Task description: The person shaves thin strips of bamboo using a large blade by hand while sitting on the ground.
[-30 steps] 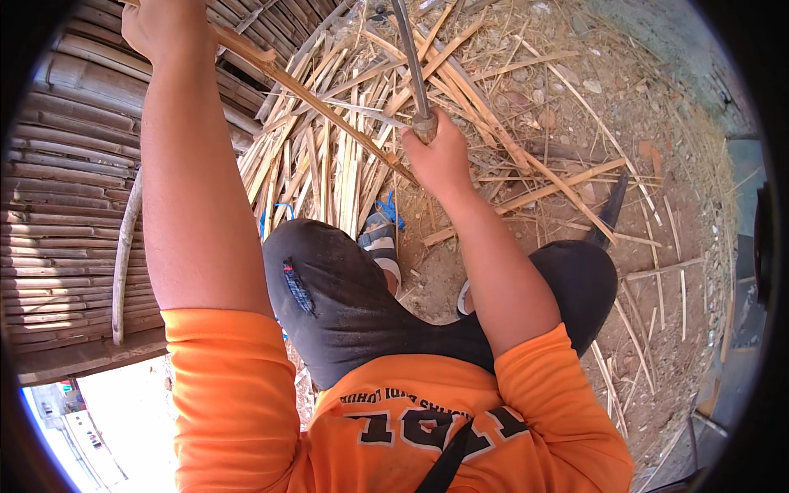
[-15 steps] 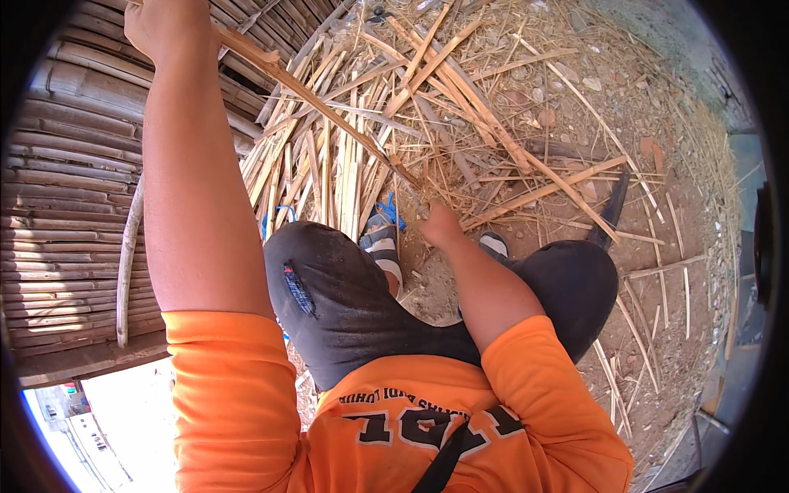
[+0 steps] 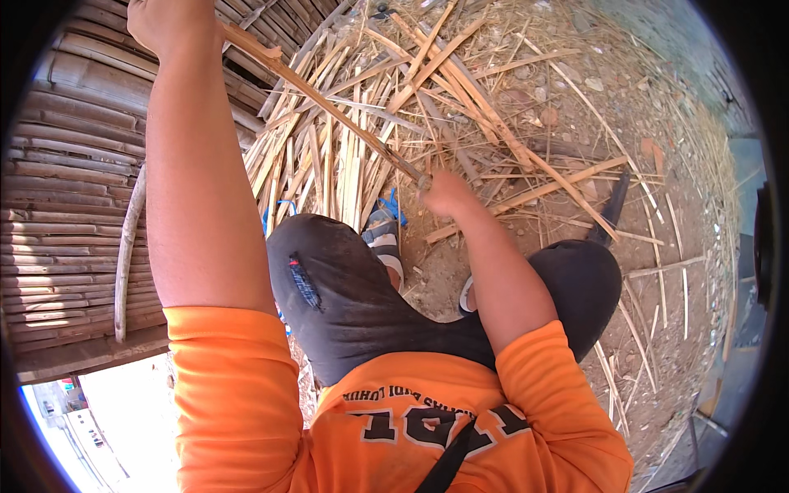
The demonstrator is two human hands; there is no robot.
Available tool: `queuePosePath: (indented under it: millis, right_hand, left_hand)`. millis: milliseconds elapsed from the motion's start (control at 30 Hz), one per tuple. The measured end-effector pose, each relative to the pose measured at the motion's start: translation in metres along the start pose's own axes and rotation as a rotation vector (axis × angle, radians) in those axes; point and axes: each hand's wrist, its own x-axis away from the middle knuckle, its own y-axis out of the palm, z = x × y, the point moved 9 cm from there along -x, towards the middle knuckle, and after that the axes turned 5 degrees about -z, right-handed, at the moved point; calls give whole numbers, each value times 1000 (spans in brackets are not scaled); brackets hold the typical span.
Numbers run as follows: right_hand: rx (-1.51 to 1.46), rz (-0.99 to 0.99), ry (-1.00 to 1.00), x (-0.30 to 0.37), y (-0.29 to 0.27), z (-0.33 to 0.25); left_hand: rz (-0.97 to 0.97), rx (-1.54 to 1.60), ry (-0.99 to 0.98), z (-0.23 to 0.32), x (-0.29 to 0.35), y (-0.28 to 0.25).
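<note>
At the top left edge, my left hand [image 3: 168, 25] is closed on a long bamboo strip [image 3: 316, 97], its fingers partly cut off by the frame. The strip slants down to the right, with a small splintered bump near my left wrist. My right hand [image 3: 450, 195] is a fist in front of my knees. It grips a slim dark tool [image 3: 403, 164] that looks like a knife, lying along the strip's lower end; a rounded collar shows at the fist. Exactly where blade and bamboo meet is hard to make out.
A heap of split bamboo strips [image 3: 329, 164] lies beyond my left knee. More slats [image 3: 460, 86] cross farther ahead on the littered dirt ground. A bamboo-slat platform [image 3: 74, 222] stands at left, a curved stick [image 3: 130, 255] against it. A dark flat piece [image 3: 610, 205] lies by my right knee.
My right hand has moved away from my body and slightly to the right, up to the strip's lower end. My left hand and the strip have barely shifted.
</note>
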Motion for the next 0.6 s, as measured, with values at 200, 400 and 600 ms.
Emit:
queuePosePath:
  millis: [200, 400, 600]
  right_hand:
    - [-423, 476, -311, 59, -101, -81]
    - [-248, 498, -128, 18, 3, -25]
    - [143, -269, 186, -32, 145, 112]
  left_hand:
    - [100, -283, 74, 11, -5, -20]
    - [76, -285, 41, 8, -5, -29]
    - [11, -172, 40, -10, -11, -21]
